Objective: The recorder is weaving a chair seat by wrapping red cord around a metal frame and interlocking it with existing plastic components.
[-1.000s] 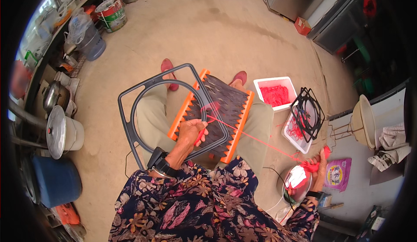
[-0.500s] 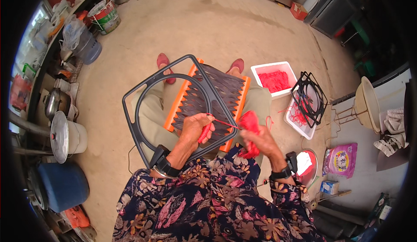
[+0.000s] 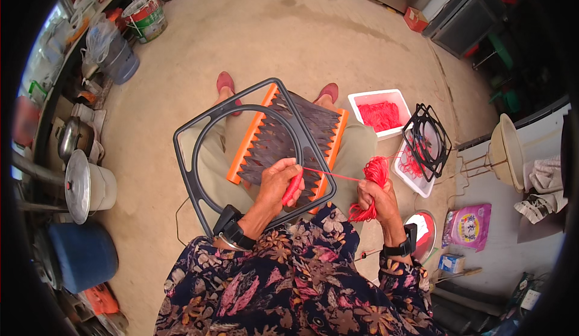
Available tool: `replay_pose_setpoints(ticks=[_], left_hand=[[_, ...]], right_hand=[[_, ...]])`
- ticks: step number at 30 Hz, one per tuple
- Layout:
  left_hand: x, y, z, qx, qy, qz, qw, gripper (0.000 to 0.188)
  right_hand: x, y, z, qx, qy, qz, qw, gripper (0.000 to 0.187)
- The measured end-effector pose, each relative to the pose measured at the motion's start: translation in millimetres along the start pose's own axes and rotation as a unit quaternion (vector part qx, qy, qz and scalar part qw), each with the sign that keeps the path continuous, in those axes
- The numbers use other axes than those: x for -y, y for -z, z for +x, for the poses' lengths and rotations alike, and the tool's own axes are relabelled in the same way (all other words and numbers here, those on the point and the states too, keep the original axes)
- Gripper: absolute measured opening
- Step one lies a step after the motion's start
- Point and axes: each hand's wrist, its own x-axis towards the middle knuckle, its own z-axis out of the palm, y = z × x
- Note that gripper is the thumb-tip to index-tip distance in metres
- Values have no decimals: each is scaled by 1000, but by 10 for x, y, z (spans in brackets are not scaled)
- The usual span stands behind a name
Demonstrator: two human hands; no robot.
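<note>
A black plastic square frame (image 3: 195,166) with a round ring inside it lies tilted over my lap. My left hand (image 3: 274,185) is closed on the ring's right side, where red cord (image 3: 293,189) is wound round it. Gripped in my right hand (image 3: 381,202) is a looped bundle of red cord (image 3: 376,171). A single strand (image 3: 330,173) runs taut between the two hands. Beneath the frame sits a panel of dark crisscrossed strips (image 3: 283,131) between two orange toothed bars. My left fingers partly hide the wound section.
To the right stand a white box of red cord (image 3: 356,100) and a white tray (image 3: 416,185) with more black frames (image 3: 429,142) on it. A purple bag (image 3: 467,226) leans by the wall. On the left are a lidded pot (image 3: 102,186) and a blue barrel (image 3: 84,257).
My right hand has moved right and slightly down with the cord bundle, stretching the strand longer. The black frame and my left hand have shifted a little to the right.
</note>
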Motion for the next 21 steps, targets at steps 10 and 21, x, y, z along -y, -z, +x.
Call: replay_pose_setpoints(ticks=[10, 21], left_hand=[[142, -4, -3, -11, 3, 32, 999, 13], [263, -204, -100, -51, -36, 108, 992, 16]], right_hand=[[617, 67, 502, 16, 86, -429, 899, 31], [342, -1630, 1073, 378, 450, -581, 564, 26]])
